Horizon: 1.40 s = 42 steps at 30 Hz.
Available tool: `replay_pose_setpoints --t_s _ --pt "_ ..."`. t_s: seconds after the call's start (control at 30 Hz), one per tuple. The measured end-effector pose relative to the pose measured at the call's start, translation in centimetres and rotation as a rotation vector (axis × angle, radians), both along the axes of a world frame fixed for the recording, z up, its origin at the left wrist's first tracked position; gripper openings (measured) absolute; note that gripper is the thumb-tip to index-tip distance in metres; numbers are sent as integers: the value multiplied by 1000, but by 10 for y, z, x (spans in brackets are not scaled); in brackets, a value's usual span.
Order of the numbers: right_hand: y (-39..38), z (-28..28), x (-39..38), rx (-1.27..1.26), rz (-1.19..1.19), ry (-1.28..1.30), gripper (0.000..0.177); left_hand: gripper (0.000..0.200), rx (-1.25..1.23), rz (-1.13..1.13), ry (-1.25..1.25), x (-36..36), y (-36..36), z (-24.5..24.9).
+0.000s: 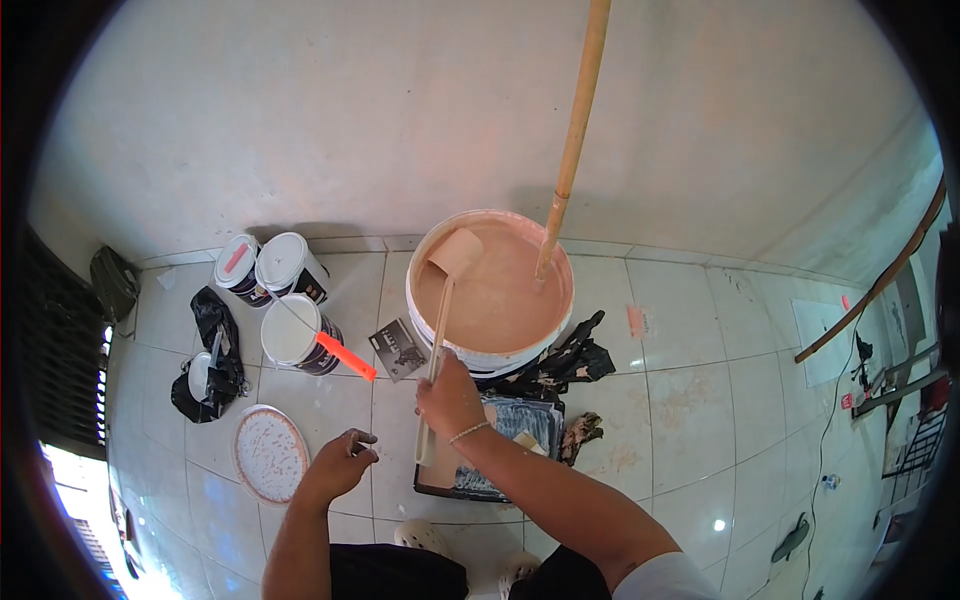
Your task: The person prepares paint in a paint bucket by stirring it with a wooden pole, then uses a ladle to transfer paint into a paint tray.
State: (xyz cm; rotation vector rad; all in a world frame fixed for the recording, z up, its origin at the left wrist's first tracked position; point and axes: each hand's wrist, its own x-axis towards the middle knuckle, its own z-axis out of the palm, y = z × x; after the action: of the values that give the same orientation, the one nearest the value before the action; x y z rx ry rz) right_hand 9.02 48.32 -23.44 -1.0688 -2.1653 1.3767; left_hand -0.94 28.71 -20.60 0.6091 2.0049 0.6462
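Note:
My right hand (450, 400) is wrapped around the pale handle of a paint roller (457, 253). Its paint-coated head is over the pinkish-beige paint in a large white bucket (412, 300), overlapping the paint's left side in this view. The roller's lower end extends below my fist, over a black paint tray (495, 493) holding beige and bluish-white paint. To the left, my left hand (342, 465) hangs with loosely bent fingers apart and nothing in it. A round paint-spotted lid (270, 455) lies on the floor beside that hand.
A bamboo pole (575, 135) stands in the bucket. Paint tubs (290, 330) stand left, one with an orange-handled roller (345, 356) across it. A black plastic bag (222, 340), crumpled black plastic (575, 360) and a printed card (397, 350) lie on the tiles. A cable (822, 450) runs right.

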Motion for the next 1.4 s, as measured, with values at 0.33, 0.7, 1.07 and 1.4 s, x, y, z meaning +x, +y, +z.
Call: replay_pose_setpoints --t_s 0.33,0.7,1.07,1.4 --pt "-2 18 2 13 99 6 45 37 2 27 -27 -3 -4 1" --pt "-8 24 36 -51 34 155 58 34 11 -20 -22 -3 0 -10" --pt "52 -10 172 80 109 -201 45 39 -134 27 -157 12 -6 -49" --pt "46 -181 310 40 555 -653 32 39 -682 151 -836 141 -29 -207"
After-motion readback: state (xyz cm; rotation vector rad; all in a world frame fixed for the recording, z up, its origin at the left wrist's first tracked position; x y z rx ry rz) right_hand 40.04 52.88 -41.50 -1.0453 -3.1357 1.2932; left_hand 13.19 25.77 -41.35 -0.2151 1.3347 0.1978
